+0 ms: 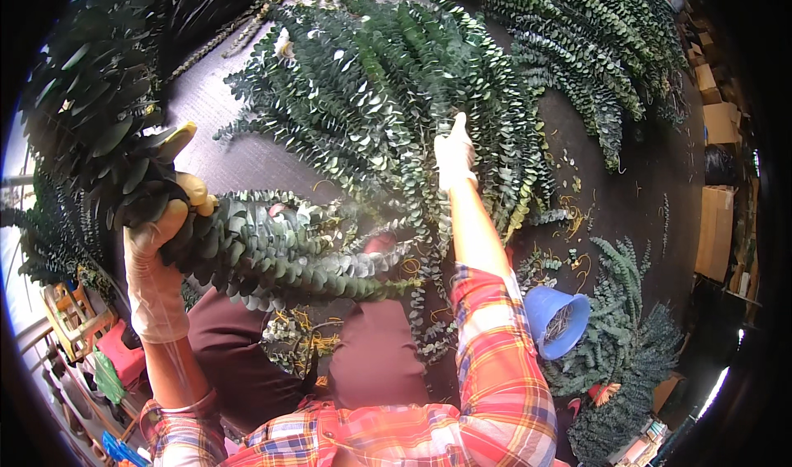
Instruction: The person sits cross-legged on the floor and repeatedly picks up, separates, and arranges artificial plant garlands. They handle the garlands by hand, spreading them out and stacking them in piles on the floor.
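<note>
My left hand (167,219), in a pale glove with yellowish fingers, is closed around a thick bunch of leafy eucalyptus branches (272,257). The round grey-green leaves fan out above the fist, and the stems stretch right across my lap. My right hand (455,155), also in a pale glove, reaches forward into a large heap of eucalyptus (355,79). One digit points away from me while the other fingers are curled among the leaves. What they grip, if anything, is hidden by the foliage.
More eucalyptus (594,38) lies at the far right. A blue bucket (544,314) with small bits inside stands near my right elbow, beside further branches (619,343). Cardboard boxes (716,228) line the right side. A wooden chair (74,318) is at the left.
</note>
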